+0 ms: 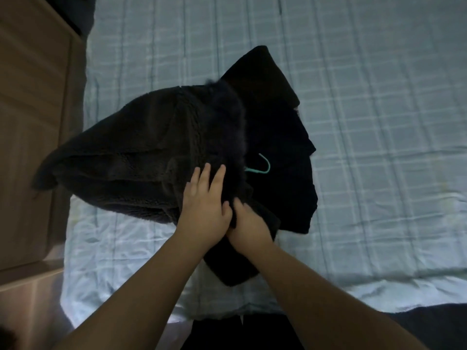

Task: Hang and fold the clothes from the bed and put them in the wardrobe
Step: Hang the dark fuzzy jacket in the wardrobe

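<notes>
Showing a dark fleece coat (pixel 141 157) lying on a bed (pixel 379 122) covered with a pale checked sheet, seen from above. The coat fills the middle of the frame; its fuzzy grey part spreads toward the left edge of the bed, and a smoother black part (pixel 283 137) runs from the upper centre down toward the lower centre. A teal hanger hook (pixel 262 166) shows against the black cloth just right of centre; the remainder of the hanger is hidden by the coat.

Both forearms enter from the bottom of the frame and meet at the middle of the coat. The left hand (pixel 204 213) lies flat on the fleece, its fingers (pixel 217 180) straight and slightly spread, pressing on the furry collar area and gripping nothing. The right hand (pixel 249 223) sits just beside it, touching it, with its fingers curled into a fold of the black cloth, which it grips.

A wooden cabinet (pixel 30 122) stands along the left edge of the frame, beside the bed. Dark fabric (pixel 429 322) lies at the lower right corner.
</notes>
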A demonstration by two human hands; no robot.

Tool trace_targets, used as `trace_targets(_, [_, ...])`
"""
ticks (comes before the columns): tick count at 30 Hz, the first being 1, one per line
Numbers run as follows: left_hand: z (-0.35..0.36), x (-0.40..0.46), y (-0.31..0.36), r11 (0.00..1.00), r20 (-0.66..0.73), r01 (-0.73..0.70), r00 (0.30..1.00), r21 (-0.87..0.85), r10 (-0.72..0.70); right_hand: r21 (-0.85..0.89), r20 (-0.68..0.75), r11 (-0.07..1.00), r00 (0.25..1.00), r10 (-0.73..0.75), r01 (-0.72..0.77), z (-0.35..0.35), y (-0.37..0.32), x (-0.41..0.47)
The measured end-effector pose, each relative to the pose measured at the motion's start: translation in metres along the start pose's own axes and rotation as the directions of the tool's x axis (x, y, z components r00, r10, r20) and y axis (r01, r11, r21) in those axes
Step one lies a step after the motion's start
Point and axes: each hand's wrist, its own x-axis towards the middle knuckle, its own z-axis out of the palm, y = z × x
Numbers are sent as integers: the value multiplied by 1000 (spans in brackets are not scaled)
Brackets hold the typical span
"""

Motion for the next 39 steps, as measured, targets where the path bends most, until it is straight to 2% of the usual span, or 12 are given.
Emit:
trace_targets(4, [-2, -10, -21, 996, 55, 1, 998, 84, -5, -105, 109, 994, 994, -20, 32, 46, -31, -14])
trace_targets(7, [9, -12, -36, 992, 180, 6, 983, 125, -29, 153, 226, 987, 974, 20, -55, 47, -24, -12])
trace_targets(12, [26, -6, -37, 995, 201, 57, 977, 82, -72, 286, -108, 958, 994, 18, 13, 9, 8, 0])
trace_targets(14, [32, -3, -33, 992, 182, 54, 980, 116, -75, 392, -191, 917, 968, 162, -76, -1, 12, 11])
trace_targets(15, [34, -2, -31, 990, 182, 62, 980, 127, -85, 551, -167, 821, 944, 286, -151, -6, 11, 18])
trace_targets(17, [35, 0, -30, 988, 186, 67, 978, 139, -92, 885, 38, 397, 887, 461, -244, -13, 5, 35])
trace_targets(19, [32, 1, -33, 990, 192, 70, 977, 125, -93, 969, 217, 7, 864, 455, -247, -17, -1, 51])
trace_targets(21, [27, 0, -37, 993, 171, 82, 981, 88, -96, 965, 256, -154, 881, 399, -211, -25, -6, 60])
trace_targets(23, [19, -2, -38, 995, 111, 103, 988, 9, -104, 965, 252, -154, 905, 344, -211, -34, -16, 64])
trace_targets(28, [2, -10, -27, 916, -32, 141, 986, -376, -165, 937, 307, 89, 917, 255, -338, -49, -47, 58])
trace_targets(32, [-21, -12, -21, 958, -122, 148, 976, -244, -182, 944, 248, 177, 954, 168, -277, -71, -80, 43])
trace_targets(39, [-122, -24, -7, 955, -121, 56, 988, -290, -94, 957, 79, 289, 983, -163, -29, -126, -165, 0])
